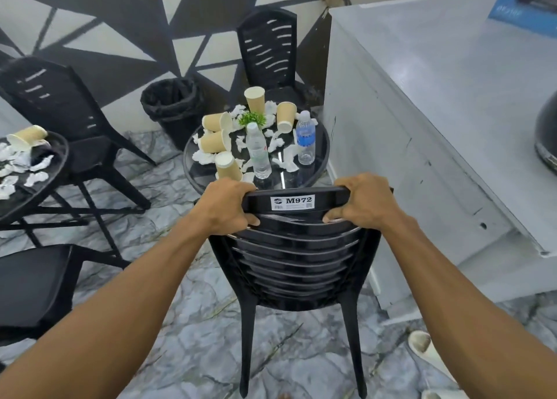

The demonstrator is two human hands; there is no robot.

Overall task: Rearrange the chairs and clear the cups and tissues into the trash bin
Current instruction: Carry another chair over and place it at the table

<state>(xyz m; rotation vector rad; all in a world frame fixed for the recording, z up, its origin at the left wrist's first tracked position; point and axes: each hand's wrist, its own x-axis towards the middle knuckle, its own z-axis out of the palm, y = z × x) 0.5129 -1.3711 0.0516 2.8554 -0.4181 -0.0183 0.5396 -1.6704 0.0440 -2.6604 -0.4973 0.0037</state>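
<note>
A black plastic chair point(297, 260) stands right in front of me, its back facing me and pushed up to a round black table point(321, 160). My left hand point(226, 205) and my right hand point(366, 201) both grip the top rail of its backrest. On the table lie several tan paper cups point(212, 141), crumpled white tissues point(287, 160), two water bottles point(305, 137) and a small green plant point(252, 117). A black trash bin point(171, 107) with a liner stands on the floor behind the table to the left.
Another black chair point(268, 52) faces the table from the far side. At the left, a second table point(36, 184) holds a cup and tissues, with a chair point(57, 103) behind it and another chair point(33, 287) in front. A grey counter point(437, 112) runs along the right.
</note>
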